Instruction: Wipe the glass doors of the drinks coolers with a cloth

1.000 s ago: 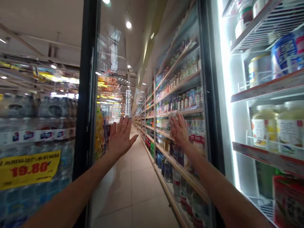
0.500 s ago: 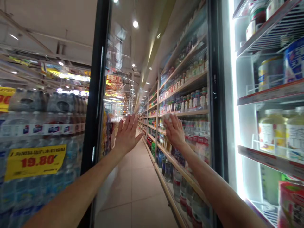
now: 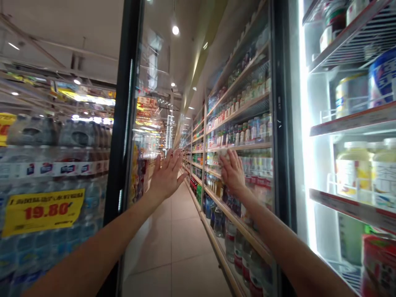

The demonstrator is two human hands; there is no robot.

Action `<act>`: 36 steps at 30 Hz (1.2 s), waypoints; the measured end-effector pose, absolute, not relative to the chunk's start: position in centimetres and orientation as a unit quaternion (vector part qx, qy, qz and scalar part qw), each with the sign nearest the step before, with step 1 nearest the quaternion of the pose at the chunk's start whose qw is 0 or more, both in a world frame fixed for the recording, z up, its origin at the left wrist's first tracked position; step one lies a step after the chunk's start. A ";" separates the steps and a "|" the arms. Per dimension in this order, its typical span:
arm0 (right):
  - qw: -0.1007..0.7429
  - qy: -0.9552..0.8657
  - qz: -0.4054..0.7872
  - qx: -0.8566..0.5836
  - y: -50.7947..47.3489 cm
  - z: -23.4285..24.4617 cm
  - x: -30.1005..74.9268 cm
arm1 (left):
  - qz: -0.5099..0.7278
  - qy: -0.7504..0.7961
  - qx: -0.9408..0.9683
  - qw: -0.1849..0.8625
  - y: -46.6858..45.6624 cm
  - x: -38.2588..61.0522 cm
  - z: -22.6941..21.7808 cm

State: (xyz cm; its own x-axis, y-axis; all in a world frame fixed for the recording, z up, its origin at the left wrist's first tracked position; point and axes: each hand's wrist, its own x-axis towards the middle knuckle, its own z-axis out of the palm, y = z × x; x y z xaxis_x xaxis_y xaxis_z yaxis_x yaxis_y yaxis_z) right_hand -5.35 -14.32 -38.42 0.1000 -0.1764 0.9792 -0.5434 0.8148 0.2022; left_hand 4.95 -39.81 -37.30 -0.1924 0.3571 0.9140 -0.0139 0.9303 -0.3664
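A tall glass door with a black frame [image 3: 122, 123] stands open in front of me, and I see the shop aisle through its pane. My left hand [image 3: 167, 176] lies flat on the glass with fingers spread, holding nothing. My right hand [image 3: 232, 173] also rests flat on the glass, near the door's right edge [image 3: 280, 123], with fingers stretched upward. A pale patch shows at its fingertips, but I cannot make out what it is.
On the right, lit fridge shelves [image 3: 352, 119] hold jars [image 3: 355, 165] and tubs. Packs of bottled water with a yellow 19.80 price sign [image 3: 43, 211] are stacked on the left. Through the glass I see long shelves of bottles [image 3: 241, 142] and a tiled floor [image 3: 182, 247].
Both hands stay flat on the glass. The right hand has shifted slightly sideways on the pane, and my view has turned a little to the left.
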 end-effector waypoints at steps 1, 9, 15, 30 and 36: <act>0.689 -0.665 0.157 0.241 -12.7 -38.4 -6.0 | 0.148 -0.757 -0.112 0.627 -39.7 5.0 -37.3; 0.719 -0.636 0.252 0.123 -9.8 -39.0 -7.3 | 0.150 -0.744 -0.132 0.638 -37.4 4.1 -36.3; 0.678 -0.671 0.157 0.254 -10.3 -40.3 -6.7 | 0.147 -0.749 -0.130 0.633 -36.9 3.5 -36.2; 0.673 -0.657 0.115 0.319 -12.4 -40.6 -5.3 | 0.151 -0.739 -0.133 0.643 -37.1 3.4 -36.3; 0.711 -0.638 0.269 0.120 -9.9 -38.8 -6.6 | 0.144 -0.757 -0.132 0.624 -36.9 3.6 -36.3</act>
